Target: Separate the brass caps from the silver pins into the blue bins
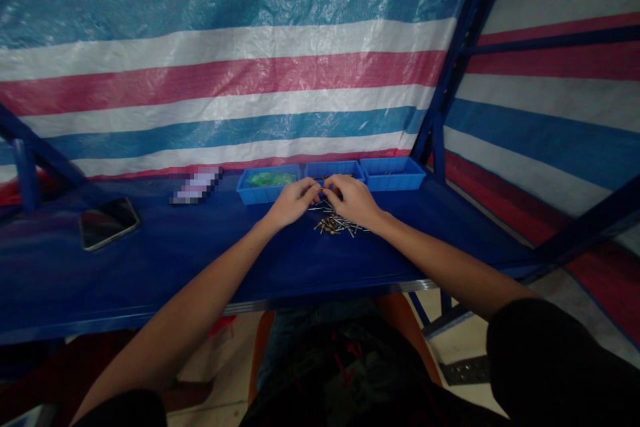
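Observation:
My left hand [293, 202] and my right hand [356, 200] meet over the blue table, fingertips pinched close together. A small brass-coloured part [324, 188] shows between them; its exact shape is too small to tell. Below the hands lies a loose pile of thin silver metal rods [350, 225]. Short brass-coloured pieces [329, 224] are heaped at the pile's front left. Behind the hands stands a blue bin [336, 165], partly hidden by them, with some small brownish pieces inside.
To the left, a blue bin [265, 195] holds green material [273, 179]; another blue bin [393, 181] stands right. A phone [109, 223] and a blurred pale item [197, 185] lie on the blue table [200, 260]. Striped sheeting [225, 73] hangs behind, with a blue frame post [445, 87].

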